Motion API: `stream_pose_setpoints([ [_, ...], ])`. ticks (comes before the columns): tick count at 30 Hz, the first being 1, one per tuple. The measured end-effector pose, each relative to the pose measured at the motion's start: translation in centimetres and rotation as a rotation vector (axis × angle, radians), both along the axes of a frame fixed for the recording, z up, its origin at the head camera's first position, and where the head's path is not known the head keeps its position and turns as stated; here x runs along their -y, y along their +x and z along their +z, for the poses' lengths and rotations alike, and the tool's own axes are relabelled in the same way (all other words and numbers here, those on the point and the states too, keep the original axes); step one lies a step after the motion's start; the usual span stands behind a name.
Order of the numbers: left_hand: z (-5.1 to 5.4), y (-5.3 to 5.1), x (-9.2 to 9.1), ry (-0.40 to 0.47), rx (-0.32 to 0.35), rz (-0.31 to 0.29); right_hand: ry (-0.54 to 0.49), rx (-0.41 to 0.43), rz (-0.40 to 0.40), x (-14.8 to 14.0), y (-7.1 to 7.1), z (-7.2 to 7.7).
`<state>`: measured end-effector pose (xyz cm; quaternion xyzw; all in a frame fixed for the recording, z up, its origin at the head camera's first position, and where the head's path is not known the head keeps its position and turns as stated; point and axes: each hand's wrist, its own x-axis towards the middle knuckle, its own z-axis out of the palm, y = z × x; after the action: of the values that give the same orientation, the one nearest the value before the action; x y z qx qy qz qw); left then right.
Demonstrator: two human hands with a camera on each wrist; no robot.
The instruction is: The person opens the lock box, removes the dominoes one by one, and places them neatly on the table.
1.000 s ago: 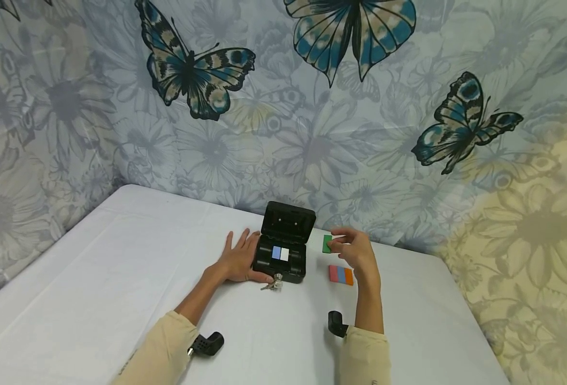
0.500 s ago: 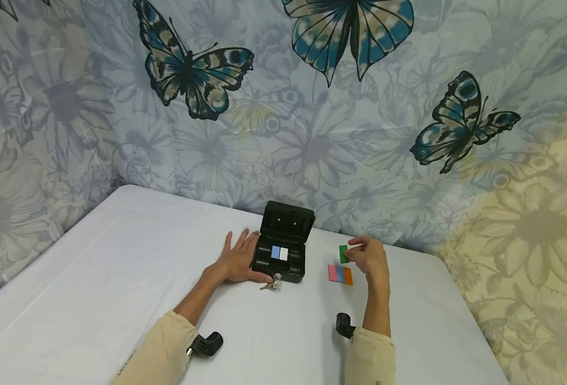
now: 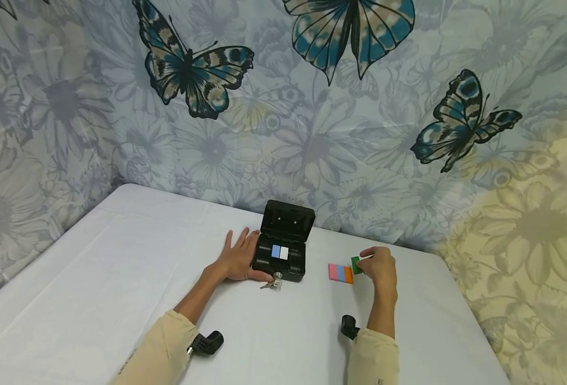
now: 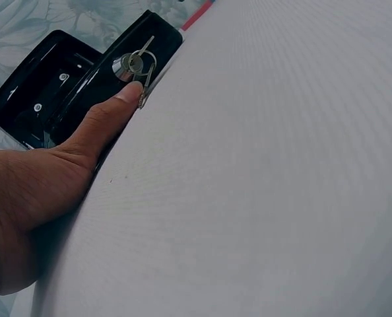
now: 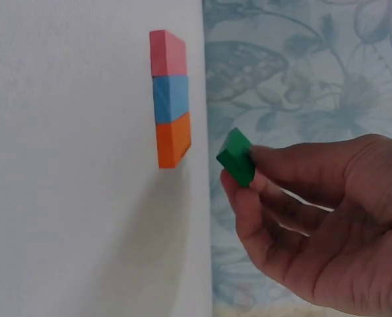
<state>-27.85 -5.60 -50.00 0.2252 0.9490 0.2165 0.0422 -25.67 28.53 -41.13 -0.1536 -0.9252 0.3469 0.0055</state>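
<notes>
In the head view, a black cash box (image 3: 290, 275) stands with its lid up, a blue block (image 3: 276, 251) and a white block (image 3: 284, 253) inside. My left hand (image 3: 239, 260) rests against its left side, fingers straight; its thumb lies along the front by the keys (image 4: 146, 82) in the lock. My right hand (image 3: 381, 266) pinches a green block (image 5: 236, 158) between thumb and fingers. That block is just right of a touching row: pink block (image 5: 167, 54), blue block (image 5: 171, 99) and orange block (image 5: 173, 142). A gap separates it from the orange one in the right wrist view.
A white cloth covers the table (image 3: 120, 278). Behind it rises a wall covering (image 3: 322, 139) with butterflies and flowers, close to the box's lid. A black wrist camera (image 3: 207, 343) is on the left forearm and another wrist camera (image 3: 349, 326) on the right.
My right hand has carried the green block right and toward me, from behind the row of blocks to its orange end. The left hand and the box have stayed put.
</notes>
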Motion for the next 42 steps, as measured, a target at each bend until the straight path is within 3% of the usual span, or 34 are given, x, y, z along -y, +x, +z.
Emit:
stream_pose_setpoints([
  [5, 0.3, 0.1, 0.0, 0.001, -0.005, 0.002, 0.018, 0.047, -0.04, -0.5, 0.0, -0.5],
  [14, 0.0, -0.1, 0.0, 0.028, 0.002, -0.02, 0.104, 0.102, -0.027, -0.9, -0.1, -1.4],
  [30, 0.0, -0.1, 0.1, -0.008, -0.004, 0.006, 0.05, 0.115, 0.002, -0.3, -0.6, -1.6],
  [42, -0.1, 0.1, 0.0, -0.012, -0.008, 0.005, 0.068, 0.113, 0.008, -0.3, -0.5, -1.4],
])
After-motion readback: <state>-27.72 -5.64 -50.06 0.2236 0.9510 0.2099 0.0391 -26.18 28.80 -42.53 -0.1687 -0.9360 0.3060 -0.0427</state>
